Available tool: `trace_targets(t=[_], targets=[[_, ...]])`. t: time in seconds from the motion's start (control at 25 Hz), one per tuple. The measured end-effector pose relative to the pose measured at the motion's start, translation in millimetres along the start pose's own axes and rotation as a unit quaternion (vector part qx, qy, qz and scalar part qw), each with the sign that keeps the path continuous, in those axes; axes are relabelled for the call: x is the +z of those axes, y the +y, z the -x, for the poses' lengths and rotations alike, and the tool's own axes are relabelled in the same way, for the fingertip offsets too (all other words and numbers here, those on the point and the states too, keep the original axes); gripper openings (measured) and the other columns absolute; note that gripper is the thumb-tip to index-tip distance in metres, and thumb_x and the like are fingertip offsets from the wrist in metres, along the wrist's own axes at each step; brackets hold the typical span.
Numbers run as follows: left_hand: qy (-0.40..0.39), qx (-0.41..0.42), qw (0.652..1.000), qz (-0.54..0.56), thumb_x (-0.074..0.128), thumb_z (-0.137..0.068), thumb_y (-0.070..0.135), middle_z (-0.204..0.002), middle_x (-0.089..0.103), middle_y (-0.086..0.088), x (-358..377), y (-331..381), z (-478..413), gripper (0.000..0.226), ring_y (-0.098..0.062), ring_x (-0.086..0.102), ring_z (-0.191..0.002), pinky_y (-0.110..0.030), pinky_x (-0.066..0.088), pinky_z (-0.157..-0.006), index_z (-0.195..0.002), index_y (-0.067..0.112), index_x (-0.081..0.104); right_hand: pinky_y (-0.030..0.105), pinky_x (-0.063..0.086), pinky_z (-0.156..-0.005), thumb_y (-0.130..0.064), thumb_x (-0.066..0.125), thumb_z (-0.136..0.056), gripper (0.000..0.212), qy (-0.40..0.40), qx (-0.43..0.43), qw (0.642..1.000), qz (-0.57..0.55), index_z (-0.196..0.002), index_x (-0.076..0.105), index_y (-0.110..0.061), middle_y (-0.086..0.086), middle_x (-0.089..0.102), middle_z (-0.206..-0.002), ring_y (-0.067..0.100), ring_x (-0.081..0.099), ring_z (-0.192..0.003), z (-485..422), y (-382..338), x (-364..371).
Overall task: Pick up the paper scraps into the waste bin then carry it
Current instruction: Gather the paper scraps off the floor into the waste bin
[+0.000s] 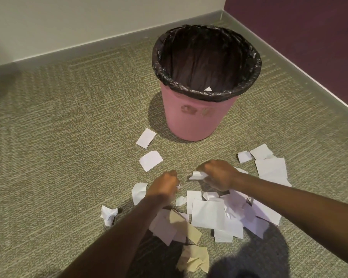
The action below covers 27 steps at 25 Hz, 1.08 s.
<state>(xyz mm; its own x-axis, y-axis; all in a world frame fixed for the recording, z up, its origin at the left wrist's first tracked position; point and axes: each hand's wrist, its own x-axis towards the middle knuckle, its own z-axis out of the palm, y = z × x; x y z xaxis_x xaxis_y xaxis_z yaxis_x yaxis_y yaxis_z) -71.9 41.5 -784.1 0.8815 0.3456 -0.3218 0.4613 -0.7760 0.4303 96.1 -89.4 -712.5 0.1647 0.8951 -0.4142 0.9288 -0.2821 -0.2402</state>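
Showing a carpeted floor bounded by a pale wall at its far edge and a purple wall at its right edge, seen from the head camera.

The pink waste bin stands upright on the carpet near the far right corner. Its long axis is vertical, its mouth points up, and its body tapers toward the base. A black liner is folded over the rim.

The main heap of paper scraps, mostly white with some tan pieces, lies on the carpet toward the near edge, in front of the bin and well apart from it.

Both forearms reach in from the near edge above the heap. The right hand is curled round a crumpled white scrap that juts out to its left. The left hand is closed in a fist, with a small white bit showing at its fingers. The hands are close together but apart.

Two flat scraps lie between the bin and the left hand, and a crumpled ball sits left of the heap.

One tiny white scrap shows inside the bin, against the near side of the liner.
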Motion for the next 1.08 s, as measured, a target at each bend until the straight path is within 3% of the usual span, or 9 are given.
trace_targets(t=[0.12,0.2,0.32,0.44,0.52,0.64,0.8,0.96,1.08], targets=[[-0.005,-0.011,1.0,0.023,0.061,-0.088,0.013,-0.099,0.063,-0.008,-8,2,-4,0.01,-0.027,0.063,-0.088,-0.04,0.051,-0.077,-0.079,0.015,0.058,0.028,0.044,-0.069,-0.01,0.067,-0.088,0.017,-0.034,0.023,0.998,-0.057,-0.083,0.06,-0.024,-0.007,0.06,-0.081,0.02,0.06,-0.079,1,4,-35],[-0.017,-0.015,0.998,0.053,0.066,-0.086,0.016,-0.091,0.066,-0.005,-35,7,-11,0.021,-0.022,0.063,-0.081,-0.04,0.053,-0.072,-0.068,0.02,0.057,0.03,0.048,-0.069,-0.009,0.072,-0.085,0.039,-0.062,0.01,0.99,-0.125,-0.066,0.047,-0.031,-0.015,0.046,-0.068,0.007,0.052,-0.065,6,-9,-74],[-0.069,0.029,0.996,0.044,0.077,-0.078,0.015,-0.092,0.07,-0.008,-105,26,-22,0.009,-0.02,0.065,-0.077,-0.04,0.057,-0.073,-0.082,0.007,0.073,0.019,0.045,-0.061,-0.009,0.074,-0.084,0.029,-0.031,-0.024,0.983,-0.18,-0.072,0.059,-0.03,-0.012,0.058,-0.07,-0.002,0.057,-0.063,23,-35,-145],[-0.128,0.11,0.985,-0.03,0.078,-0.078,0.017,-0.085,0.068,-0.004,-208,59,-15,0.013,-0.016,0.061,-0.068,-0.035,0.055,-0.066,-0.077,0.007,0.07,0.021,0.057,-0.063,-0.009,0.077,-0.08,0.019,0.11,-0.029,0.961,-0.253,-0.091,0.072,-0.023,-0.011,0.07,-0.085,0.0,0.069,-0.078,45,-50,-217],[-0.086,0.148,0.985,-0.016,0.079,-0.076,0.023,-0.081,0.072,-0.001,-277,82,-2,0.014,-0.013,0.066,-0.068,-0.033,0.055,-0.063,-0.079,0.011,0.074,0.023,0.059,-0.064,-0.017,0.078,-0.08,0.021,0.248,-0.031,0.921,-0.3,-0.101,0.074,-0.015,-0.008,0.074,-0.09,0.007,0.072,-0.079,55,-50,-251],[0.093,0.18,0.975,0.093,0.08,-0.074,0.022,-0.089,0.07,0.002,-333,98,2,0.016,-0.011,0.065,-0.077,-0.027,0.052,-0.066,-0.086,0.013,0.076,0.032,0.062,-0.069,-0.023,0.078,-0.082,0.027,0.374,0.018,0.886,-0.274,-0.106,0.074,-0.011,-0.004,0.075,-0.091,0.006,0.073,-0.076,39,-36,-265],[0.217,0.16,0.961,0.061,0.079,-0.076,0.023,-0.089,0.071,-0.004,-329,96,-38,0.025,-0.011,0.063,-0.075,-0.032,0.053,-0.068,-0.095,0.008,0.074,0.05,0.06,-0.076,-0.02,0.079,-0.08,0.019,0.34,0.102,0.901,-0.249,-0.097,0.073,-0.015,0.004,0.074,-0.09,0.021,0.072,-0.083,9,-10,-250],[0.233,0.117,0.964,0.055,0.067,-0.078,0.058,-0.117,0.063,-0.008,-306,92,-70,0.061,-0.021,0.06,-0.102,-0.033,0.05,-0.082,-0.121,0.015,0.062,0.038,0.055,-0.096,-0.012,0.075,-0.081,0.034,0.361,0.079,0.889,-0.27,-0.115,0.071,-0.014,-0.001,0.069,-0.119,0.011,0.064,-0.111,22,3,-247],[0.21,0.113,0.971,-0.023,0.061,-0.077,0.066,-0.121,0.053,-0.009,-286,102,-74,0.064,-0.025,0.053,-0.111,-0.038,0.047,-0.092,-0.124,0.021,0.058,0.035,0.056,-0.095,0.003,0.065,-0.082,0.03,0.383,0.073,0.874,-0.289,-0.106,0.073,-0.012,0.0,0.072,-0.114,0.008,0.067,-0.107,44,12,-241]])
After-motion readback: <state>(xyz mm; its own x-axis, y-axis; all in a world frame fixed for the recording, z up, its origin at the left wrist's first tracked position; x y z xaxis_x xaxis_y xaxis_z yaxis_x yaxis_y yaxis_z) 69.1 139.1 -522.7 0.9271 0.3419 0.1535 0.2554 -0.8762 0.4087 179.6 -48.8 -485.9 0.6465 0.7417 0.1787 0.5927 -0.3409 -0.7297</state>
